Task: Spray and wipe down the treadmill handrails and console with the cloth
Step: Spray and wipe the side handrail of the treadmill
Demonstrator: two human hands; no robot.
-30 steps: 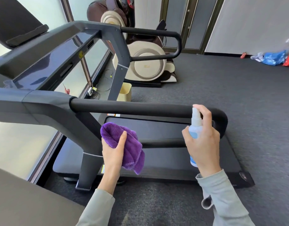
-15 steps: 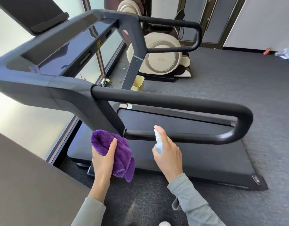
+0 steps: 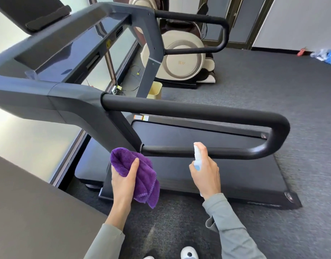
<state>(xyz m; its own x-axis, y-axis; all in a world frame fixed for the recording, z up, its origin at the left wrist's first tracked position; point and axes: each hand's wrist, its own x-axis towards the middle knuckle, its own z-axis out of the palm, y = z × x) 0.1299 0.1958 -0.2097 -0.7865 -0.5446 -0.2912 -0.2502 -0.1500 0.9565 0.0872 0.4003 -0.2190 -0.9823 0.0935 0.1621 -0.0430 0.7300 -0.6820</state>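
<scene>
While the right hand [image 3: 204, 172] was spraying the upper bar a second ago, it is now sitting lower, its grip curling round the small spray bottle [image 3: 197, 157] with the nozzle just in front of the lower bar of the near handrail [image 3: 198, 109]. Beside it, the left hand [image 3: 123, 181] is grasping the purple cloth [image 3: 142, 176], thumb pressing over the bundle, as before; the cloth is hanging just beside the upright where that lower bar joins. Beyond, the console [image 3: 67, 53] is lying well apart from both hands, with the treadmill deck [image 3: 217, 176] below and a massage chair [image 3: 183, 60] behind.
</scene>
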